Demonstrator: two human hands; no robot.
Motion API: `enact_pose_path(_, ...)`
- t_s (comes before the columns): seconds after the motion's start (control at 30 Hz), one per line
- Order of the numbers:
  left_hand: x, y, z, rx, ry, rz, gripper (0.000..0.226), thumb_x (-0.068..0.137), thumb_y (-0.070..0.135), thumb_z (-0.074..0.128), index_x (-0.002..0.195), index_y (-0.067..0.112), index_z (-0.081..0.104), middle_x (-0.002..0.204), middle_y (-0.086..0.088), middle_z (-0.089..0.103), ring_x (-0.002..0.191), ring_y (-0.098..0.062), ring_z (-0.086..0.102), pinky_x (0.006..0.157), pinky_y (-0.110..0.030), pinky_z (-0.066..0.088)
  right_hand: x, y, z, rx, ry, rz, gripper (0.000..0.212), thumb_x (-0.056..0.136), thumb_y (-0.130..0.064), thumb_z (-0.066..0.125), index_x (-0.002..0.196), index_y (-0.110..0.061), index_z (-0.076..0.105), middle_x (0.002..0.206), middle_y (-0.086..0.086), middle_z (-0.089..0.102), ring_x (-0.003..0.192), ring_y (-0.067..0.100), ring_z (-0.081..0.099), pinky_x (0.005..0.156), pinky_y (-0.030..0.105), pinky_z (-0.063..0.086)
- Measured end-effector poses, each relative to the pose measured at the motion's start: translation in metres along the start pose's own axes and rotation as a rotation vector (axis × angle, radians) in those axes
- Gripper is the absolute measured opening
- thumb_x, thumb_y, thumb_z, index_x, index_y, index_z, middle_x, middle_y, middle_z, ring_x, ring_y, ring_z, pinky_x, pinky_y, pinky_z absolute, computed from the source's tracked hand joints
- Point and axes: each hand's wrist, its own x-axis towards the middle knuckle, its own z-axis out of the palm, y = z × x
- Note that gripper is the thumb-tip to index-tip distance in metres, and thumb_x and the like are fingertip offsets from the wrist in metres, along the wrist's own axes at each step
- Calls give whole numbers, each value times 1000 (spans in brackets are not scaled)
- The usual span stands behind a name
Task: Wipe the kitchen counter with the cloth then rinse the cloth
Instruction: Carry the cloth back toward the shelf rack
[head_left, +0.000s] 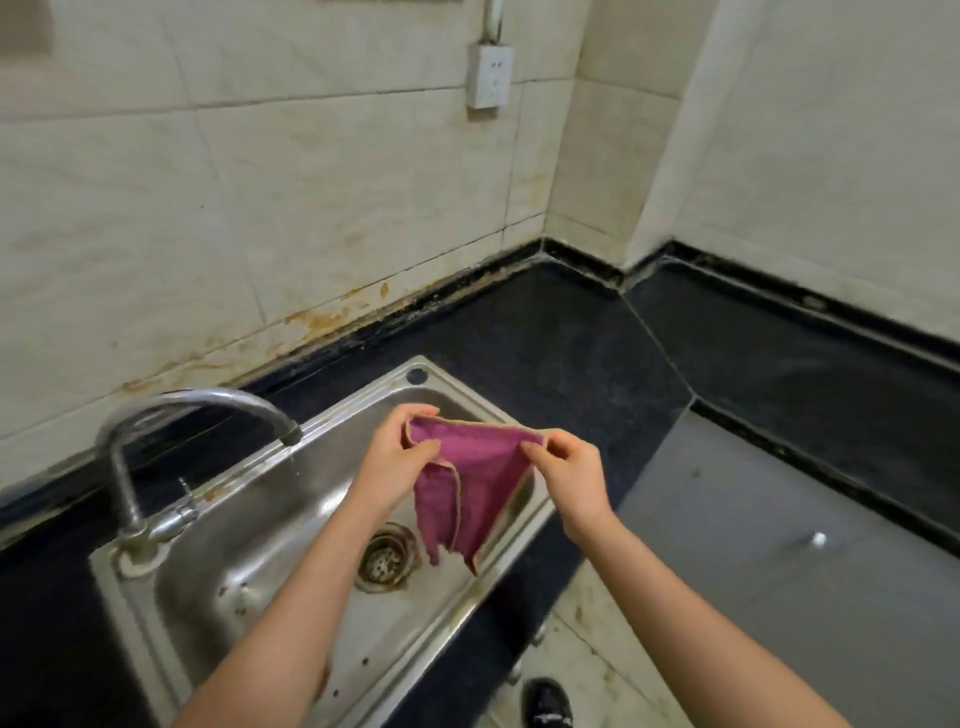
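Note:
A magenta cloth (470, 488) with a tan hem hangs over the steel sink (270, 525), stretched between both hands. My left hand (397, 457) pinches its left upper corner. My right hand (569, 470) pinches the right upper corner. The cloth's lower points dangle just right of the drain (384, 558). The black counter (545, 338) runs along the tiled wall and turns the corner to the right. The chrome tap (208, 410) arches over the sink's left part; a few drops fall from its spout, no stream shows.
A white wall socket (488, 75) sits above the counter. A grey cabinet door (779, 571) with a small knob stands below the right counter. The floor tiles and a dark shoe (545, 701) show at the bottom.

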Motion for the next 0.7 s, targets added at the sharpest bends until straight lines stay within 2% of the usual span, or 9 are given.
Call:
enact_pose_path(0.07, 4, -4, 14, 145, -64, 65, 40, 81, -18, 41, 106, 9, 58, 90, -1, 62, 81, -10, 58, 65, -9, 44, -18, 0, -32, 33, 20, 36, 15, 84, 0, 61, 75, -9, 68, 71, -2, 63, 61, -4, 56, 62, 10, 43)
enact_pose_path(0.13, 1, -9, 32, 326, -190, 149, 45, 79, -20, 37, 112, 2, 61, 102, -2, 61, 96, -14, 54, 74, -11, 40, -37, 2, -62, -12, -2, 60, 16, 83, 3, 60, 78, -10, 68, 71, -1, 64, 57, -8, 56, 63, 9, 44)
enact_pose_path(0.23, -5, -11, 65, 423, -324, 200, 42, 79, -19, 42, 106, 4, 65, 96, 4, 62, 92, -9, 58, 82, -14, 37, -68, 1, -111, -59, 81, 66, 17, 82, 8, 60, 80, -8, 67, 67, -3, 62, 52, -11, 53, 60, 4, 42)
enact_pose_path(0.3, -5, -1, 93, 343, -413, 170, 33, 79, -18, 50, 83, 11, 67, 72, 16, 67, 70, 7, 61, 73, -16, 45, -88, 2, -147, -29, 187, 84, 20, 81, 9, 59, 77, -9, 66, 62, -6, 62, 50, -11, 52, 59, 4, 41)
enact_pose_path(0.33, -7, 7, 110, 305, -474, 161, 34, 79, -17, 55, 74, 15, 64, 58, 20, 64, 59, 10, 58, 65, -12, 45, -99, 4, -168, -8, 240, 99, 22, 81, 9, 59, 74, -11, 65, 58, -9, 62, 50, -10, 52, 59, 6, 41)
enact_pose_path(0.4, -18, 25, 145, 213, -589, 154, 32, 78, -13, 61, 67, 17, 62, 48, 18, 61, 49, 8, 55, 56, -6, 42, -122, 10, -208, 60, 342, 149, 25, 81, 7, 60, 68, -13, 64, 57, -9, 62, 57, -2, 53, 60, 11, 40)
enact_pose_path(0.47, -33, 42, 180, 68, -654, 100, 25, 80, -9, 61, 67, 13, 63, 47, 11, 61, 47, 4, 54, 54, -8, 43, -147, 19, -245, 182, 415, 195, 30, 82, 4, 59, 59, -14, 60, 73, 3, 62, 74, 14, 52, 68, 20, 41)
enact_pose_path(0.53, -51, 54, 214, -51, -735, 21, 20, 83, -5, 58, 70, 8, 63, 50, 8, 62, 49, 1, 55, 53, -12, 46, -171, 26, -275, 288, 456, 213, 36, 84, 1, 57, 53, -17, 55, 88, 8, 60, 82, 19, 51, 73, 26, 41)
enact_pose_path(0.7, -97, 70, 285, -155, -903, -61, 11, 86, 0, 54, 79, 4, 62, 75, -6, 66, 68, -13, 61, 66, -22, 51, -228, 36, -330, 339, 567, 210, 24, 88, -3, 53, 67, -13, 56, 84, 4, 62, 75, 14, 56, 75, 27, 40)
